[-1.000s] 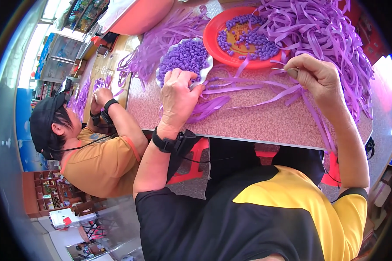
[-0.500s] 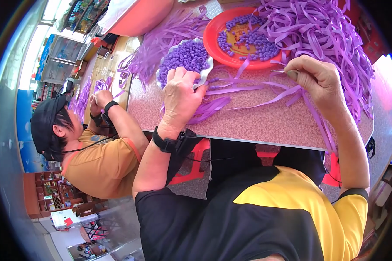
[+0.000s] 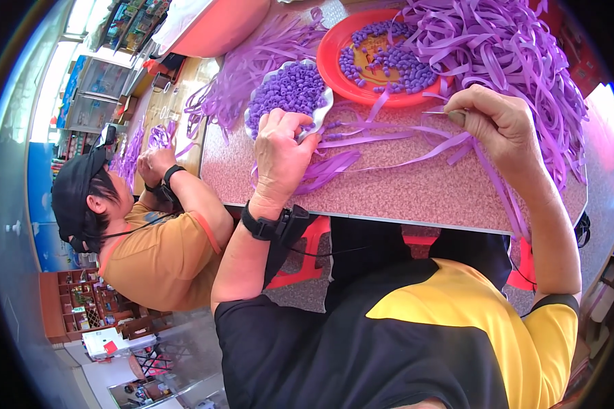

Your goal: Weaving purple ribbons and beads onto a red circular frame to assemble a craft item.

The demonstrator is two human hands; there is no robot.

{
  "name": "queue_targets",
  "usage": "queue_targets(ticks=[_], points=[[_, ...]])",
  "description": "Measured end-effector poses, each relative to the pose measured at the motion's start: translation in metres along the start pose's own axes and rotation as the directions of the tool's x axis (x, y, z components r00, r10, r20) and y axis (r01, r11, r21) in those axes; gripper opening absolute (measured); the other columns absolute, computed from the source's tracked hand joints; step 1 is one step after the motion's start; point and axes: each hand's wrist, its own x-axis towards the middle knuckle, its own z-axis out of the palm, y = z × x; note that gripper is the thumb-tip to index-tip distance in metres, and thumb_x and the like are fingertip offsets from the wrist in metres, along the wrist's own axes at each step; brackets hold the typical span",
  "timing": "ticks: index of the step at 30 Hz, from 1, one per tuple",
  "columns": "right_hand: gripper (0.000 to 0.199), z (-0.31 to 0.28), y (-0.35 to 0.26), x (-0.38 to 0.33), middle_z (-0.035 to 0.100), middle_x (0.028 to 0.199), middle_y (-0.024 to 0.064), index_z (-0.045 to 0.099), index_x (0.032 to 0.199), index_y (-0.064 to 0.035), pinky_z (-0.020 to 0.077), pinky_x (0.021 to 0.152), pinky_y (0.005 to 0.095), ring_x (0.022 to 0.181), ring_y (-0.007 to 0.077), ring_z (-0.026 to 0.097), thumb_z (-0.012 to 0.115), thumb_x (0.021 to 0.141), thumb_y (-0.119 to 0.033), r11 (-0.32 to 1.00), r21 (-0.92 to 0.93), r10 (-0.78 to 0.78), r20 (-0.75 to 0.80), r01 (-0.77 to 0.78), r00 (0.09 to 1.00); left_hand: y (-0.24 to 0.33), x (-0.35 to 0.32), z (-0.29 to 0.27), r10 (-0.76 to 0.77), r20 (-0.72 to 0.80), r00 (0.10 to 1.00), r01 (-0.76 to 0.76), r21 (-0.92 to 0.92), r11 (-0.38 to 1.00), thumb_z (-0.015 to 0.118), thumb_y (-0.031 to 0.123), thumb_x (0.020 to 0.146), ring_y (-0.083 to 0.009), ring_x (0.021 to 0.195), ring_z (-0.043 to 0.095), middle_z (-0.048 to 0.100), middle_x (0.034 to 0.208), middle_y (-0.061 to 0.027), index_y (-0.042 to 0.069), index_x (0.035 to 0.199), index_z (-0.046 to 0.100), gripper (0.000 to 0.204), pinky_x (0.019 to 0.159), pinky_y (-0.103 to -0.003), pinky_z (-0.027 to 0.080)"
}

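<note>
The tabletop (image 3: 416, 187) is a speckled pink slab, and a great tangle of purple ribbon (image 3: 512, 48) covers its far right side, with loose strands trailing toward the near edge. On the far side sits a red plate (image 3: 334, 51) with a scatter of purple beads, and just left of it a white dish (image 3: 320, 109) heaped with beads (image 3: 290, 88) of the same colour.

The work in hand looks like threading beads onto a strand: one hand fetches a bead while the other keeps the threading end ready. The next move would call for bringing a single bead across to the needle tip and lining its hole up with the point, which needs a steady pinch on both sides.

The left hand (image 3: 280, 153) lies at the near rim of the dish, fingers curled down among the beads; its grip is narrow, but whether a bead is caught in it cannot be told, since the fingertips are hidden. A black watch (image 3: 262, 223) sits on that wrist. The right hand (image 3: 501, 126) hovers over the tabletop's right part, thumb and forefinger pinched tight on a thin needle (image 3: 440, 113) that points left, with a strand of ribbon running from under it.

At the left, a second person in an orange shirt (image 3: 157, 255) handles ribbon at another table.
</note>
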Motion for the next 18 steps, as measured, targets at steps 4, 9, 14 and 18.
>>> queue_targets(ticks=[4, 9, 14, 18], points=[[0.005, 0.0, 0.0, 0.0, 0.063, 0.08, 0.0057, 0.065, 0.093, 0.0036, 0.0471, 0.07, 0.0234, 0.075, 0.0114, 0.06, 0.065, 0.089, 0.002, 1.0, -0.01, -0.023, 0.007, 0.023, 1.0, 0.001, -0.001, 0.0, 0.016, -0.027, 1.0, -0.017, -0.027, 1.0, 0.079, 0.007, 0.067, -0.0262, 0.082, 0.056, 0.057, 0.08, -0.0067, 0.008, 0.086, 0.07, 0.021, 0.072, -0.039, 0.047], [0.005, -0.001, 0.001, 0.0, 0.063, 0.08, 0.006, 0.065, 0.093, 0.0036, 0.0475, 0.07, 0.0234, 0.075, 0.0118, 0.06, 0.065, 0.088, 0.003, 1.0, -0.007, -0.013, 0.006, 0.013, 1.0, -0.001, 0.0, 0.003, 0.02, -0.039, 0.999, -0.023, -0.082, 0.996, 0.079, 0.005, 0.067, -0.0256, 0.08, 0.057, 0.057, 0.078, -0.0056, 0.008, 0.083, 0.07, 0.018, 0.07, -0.039, 0.047], [0.005, -0.001, -0.001, 0.0, 0.063, 0.08, 0.0061, 0.065, 0.093, 0.0037, 0.0478, 0.071, 0.0235, 0.076, 0.012, 0.061, 0.065, 0.088, 0.004, 1.0, -0.013, -0.02, 0.01, 0.02, 1.0, -0.005, 0.001, 0.004, -0.004, -0.029, 1.0, -0.002, -0.184, 0.983, 0.077, 0.003, 0.069, -0.0255, 0.078, 0.058, 0.059, 0.075, -0.0062, 0.007, 0.08, 0.069, 0.014, 0.07, -0.039, 0.047], [0.005, -0.001, 0.0, 0.0, 0.063, 0.08, 0.0063, 0.064, 0.094, 0.0039, 0.0481, 0.071, 0.0239, 0.076, 0.0125, 0.061, 0.064, 0.088, 0.004, 1.0, -0.018, -0.021, 0.015, 0.021, 1.0, -0.011, 0.006, 0.004, 0.035, -0.038, 0.999, -0.041, -0.167, 0.985, 0.077, 0.006, 0.072, -0.0267, 0.08, 0.06, 0.061, 0.076, -0.0074, 0.005, 0.079, 0.069, 0.01, 0.071, -0.04, 0.047]])
